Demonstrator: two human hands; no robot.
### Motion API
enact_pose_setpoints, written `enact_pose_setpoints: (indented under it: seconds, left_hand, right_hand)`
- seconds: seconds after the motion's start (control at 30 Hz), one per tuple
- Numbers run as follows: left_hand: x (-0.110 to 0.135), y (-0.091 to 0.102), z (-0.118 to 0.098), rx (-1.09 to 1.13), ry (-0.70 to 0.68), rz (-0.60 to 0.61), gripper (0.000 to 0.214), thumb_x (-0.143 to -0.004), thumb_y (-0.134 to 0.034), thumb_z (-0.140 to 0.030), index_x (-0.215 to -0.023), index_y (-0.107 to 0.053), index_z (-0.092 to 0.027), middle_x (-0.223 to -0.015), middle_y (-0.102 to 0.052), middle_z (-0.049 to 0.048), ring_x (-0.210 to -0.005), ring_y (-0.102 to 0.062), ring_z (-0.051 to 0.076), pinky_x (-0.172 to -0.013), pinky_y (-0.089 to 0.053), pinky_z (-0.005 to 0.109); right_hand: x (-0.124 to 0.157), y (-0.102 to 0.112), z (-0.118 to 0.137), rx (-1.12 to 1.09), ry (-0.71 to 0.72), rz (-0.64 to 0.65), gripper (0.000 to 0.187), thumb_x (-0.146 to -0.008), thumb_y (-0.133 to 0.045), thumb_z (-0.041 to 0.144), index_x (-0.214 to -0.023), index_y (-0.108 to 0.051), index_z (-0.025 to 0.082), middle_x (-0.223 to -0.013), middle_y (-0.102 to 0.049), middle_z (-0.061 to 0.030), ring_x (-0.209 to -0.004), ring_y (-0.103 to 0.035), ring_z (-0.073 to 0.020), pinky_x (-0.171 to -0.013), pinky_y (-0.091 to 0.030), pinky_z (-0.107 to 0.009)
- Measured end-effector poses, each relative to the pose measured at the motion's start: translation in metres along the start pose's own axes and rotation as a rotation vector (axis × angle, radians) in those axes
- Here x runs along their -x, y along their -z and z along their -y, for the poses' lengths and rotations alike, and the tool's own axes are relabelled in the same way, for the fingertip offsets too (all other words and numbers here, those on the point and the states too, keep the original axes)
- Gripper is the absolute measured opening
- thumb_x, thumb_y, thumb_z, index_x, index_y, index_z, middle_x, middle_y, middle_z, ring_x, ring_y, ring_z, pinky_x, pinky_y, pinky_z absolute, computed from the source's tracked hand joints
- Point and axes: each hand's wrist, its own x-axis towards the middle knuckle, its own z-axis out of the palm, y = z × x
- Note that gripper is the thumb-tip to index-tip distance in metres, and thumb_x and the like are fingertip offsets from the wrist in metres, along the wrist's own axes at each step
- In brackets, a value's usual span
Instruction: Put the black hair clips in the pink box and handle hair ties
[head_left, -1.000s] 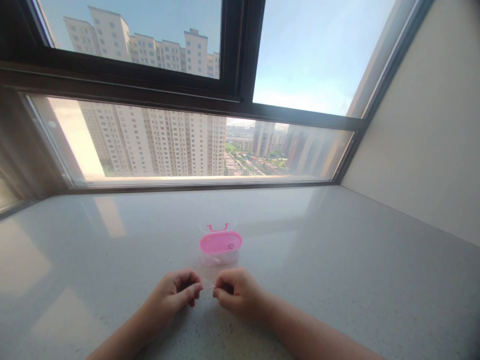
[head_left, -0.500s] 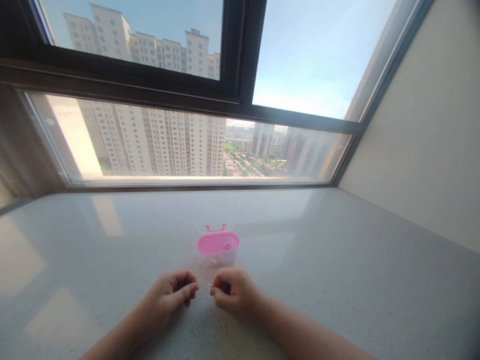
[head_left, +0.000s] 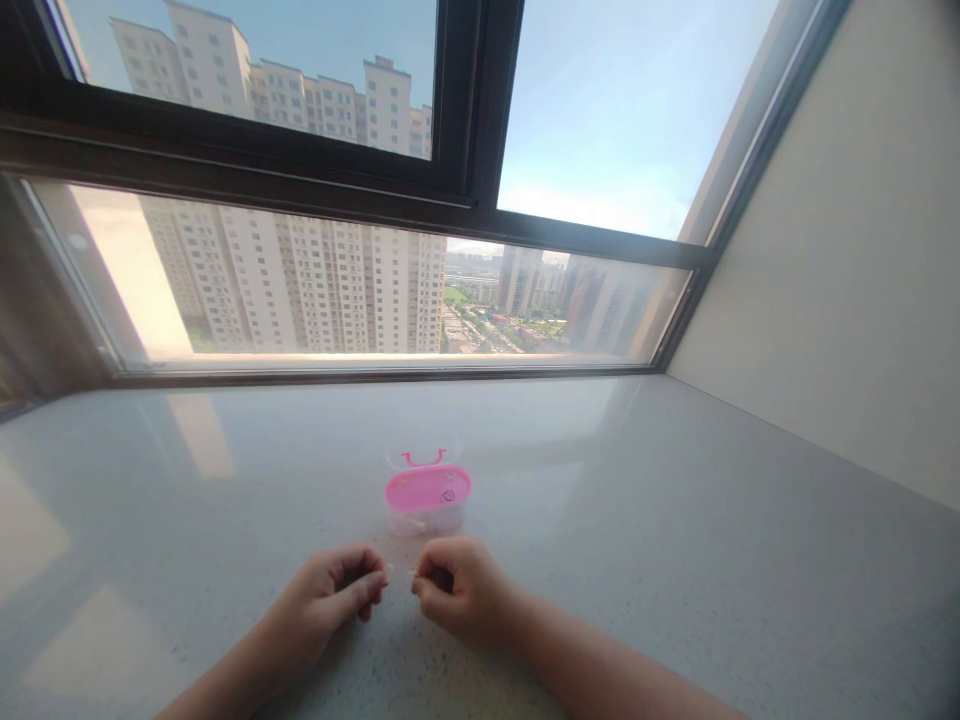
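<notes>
My left hand (head_left: pixel 335 592) is closed in a pinch, thumb against fingers, just in front of a small pink-lidded box. A tiny pale bit shows at its fingertips, too small to name. My right hand (head_left: pixel 466 592) faces it, also pinched, with another whitish speck at its tips. A narrow gap separates the two hands. Right behind them stands the oval plastic box (head_left: pixel 428 490), its pink lid on and its see-through body holding pale things that I cannot make out. A pink handle (head_left: pixel 424 460) sticks out behind the lid.
All this is on a pale speckled sill (head_left: pixel 675 560) with patches of reflected light. Dark window frames (head_left: pixel 480 110) border the sill at the back, with tall buildings outside. A plain wall (head_left: pixel 840 260) rises on the right.
The view has shifted slightly, so the box and hands appear a little further left. Both hands keep their pinch, with the tips still close together.
</notes>
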Motion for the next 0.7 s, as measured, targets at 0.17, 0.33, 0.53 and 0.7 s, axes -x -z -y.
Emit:
enact_pose_setpoints:
  seconds: [0.17,0.33,0.53,0.7]
  left_hand:
    - [0.002,0.000,-0.003,-0.005,-0.001,-0.012,0.025,-0.077,-0.057,-0.038,-0.070,-0.061,-0.014,-0.061,-0.056,-0.0011,-0.059,-0.050,0.014,-0.057,-0.039,0.022]
    - [0.004,-0.002,-0.010,0.003,0.000,-0.010,0.025,-0.076,-0.059,-0.037,-0.068,-0.062,-0.014,-0.059,-0.055,-0.0016,-0.058,-0.048,0.013,-0.057,-0.038,0.022]
    - [0.005,-0.003,-0.013,0.029,0.012,-0.004,0.023,-0.073,-0.061,-0.035,-0.068,-0.061,-0.013,-0.058,-0.054,-0.0016,-0.058,-0.048,0.013,-0.055,-0.038,0.022]
    - [0.005,-0.003,-0.015,0.035,0.017,-0.006,0.022,-0.071,-0.062,-0.035,-0.065,-0.060,-0.014,-0.057,-0.052,-0.0025,-0.057,-0.047,0.013,-0.055,-0.038,0.022]
  right_hand:
    - [0.001,0.002,0.003,0.009,-0.021,0.016,0.012,-0.070,-0.054,0.016,-0.059,-0.051,0.015,-0.051,-0.036,0.0070,-0.047,-0.029,-0.0053,-0.043,-0.022,-0.017]
    - [0.001,0.002,0.005,0.022,-0.021,0.022,0.012,-0.070,-0.055,0.014,-0.059,-0.051,0.014,-0.050,-0.036,0.0072,-0.046,-0.028,-0.0050,-0.043,-0.022,-0.017]
    - [0.001,0.003,0.005,0.034,0.000,0.013,0.012,-0.070,-0.056,0.014,-0.059,-0.051,0.014,-0.050,-0.036,0.0075,-0.046,-0.028,-0.0047,-0.042,-0.020,-0.017]
    - [0.001,0.002,0.005,0.052,0.021,0.031,0.012,-0.071,-0.056,0.015,-0.059,-0.054,0.013,-0.049,-0.037,0.0072,-0.045,-0.029,-0.0046,-0.042,-0.020,-0.017]
